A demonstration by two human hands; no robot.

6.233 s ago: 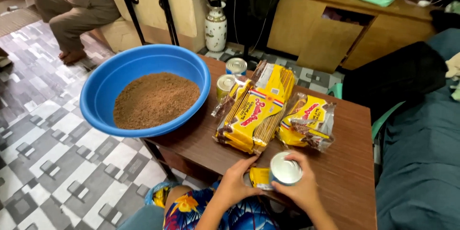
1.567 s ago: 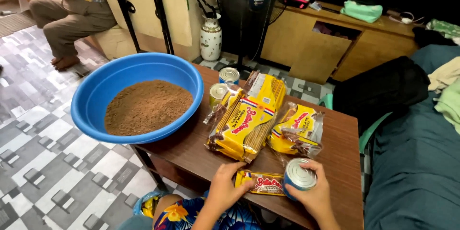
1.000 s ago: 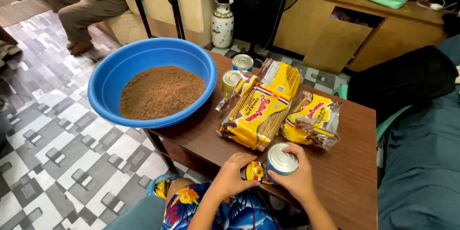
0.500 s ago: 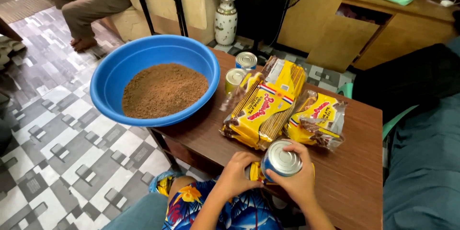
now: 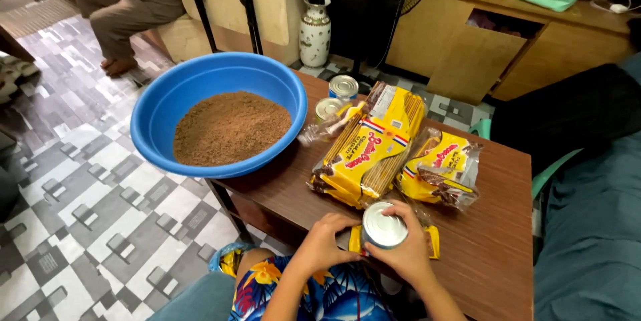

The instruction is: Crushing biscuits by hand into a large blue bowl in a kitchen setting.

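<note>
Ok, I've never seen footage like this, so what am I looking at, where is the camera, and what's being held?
There is no machine here: a person works with bare hands, and the single camera sits on their head, looking down. The right hand grips a small tin can at the near edge of a brown wooden table; the left hand rests beside it, touching a yellow packet under the can. Further back lie yellow biscuit packs, two more cans and a blue basin of brown crumbs. Another person sits in the background.
</note>
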